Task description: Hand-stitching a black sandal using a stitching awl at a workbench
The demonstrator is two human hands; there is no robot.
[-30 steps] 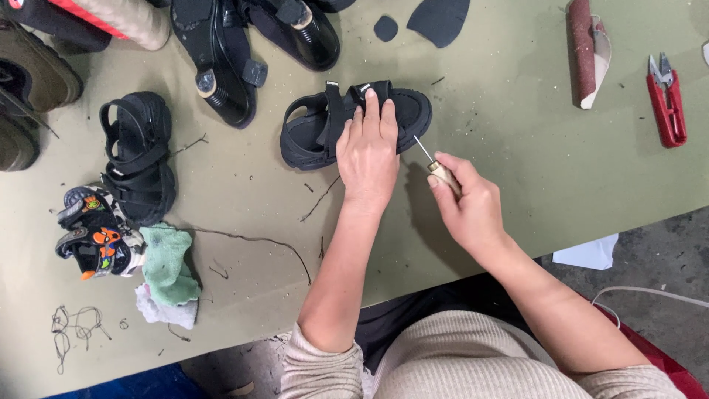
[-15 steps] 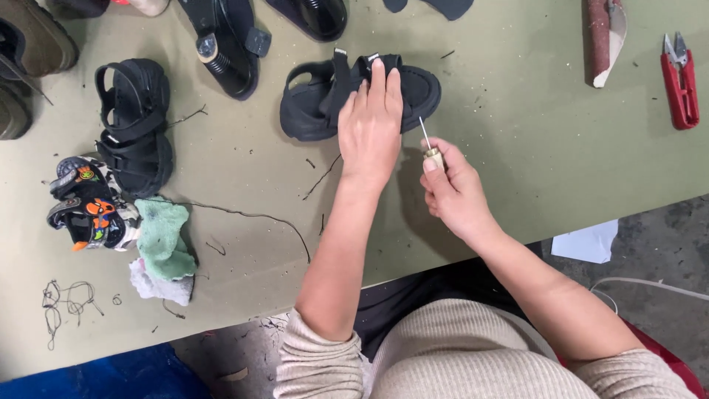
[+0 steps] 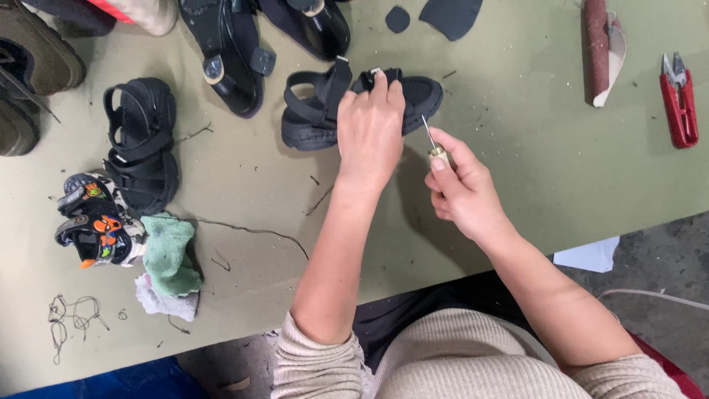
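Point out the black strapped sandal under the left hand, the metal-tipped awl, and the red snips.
black strapped sandal (image 3: 314, 111), head view, on the heel-side straps.
metal-tipped awl (image 3: 428, 133), head view, on the thin metal shaft.
red snips (image 3: 680, 107), head view, on the red handle.

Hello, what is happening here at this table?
A person is working on a black sandal on a green table. The left hand presses the sandal down at its straps. The right hand grips an awl, its thin metal tip pointing at the sandal's side. More sandals and red snips lie around.
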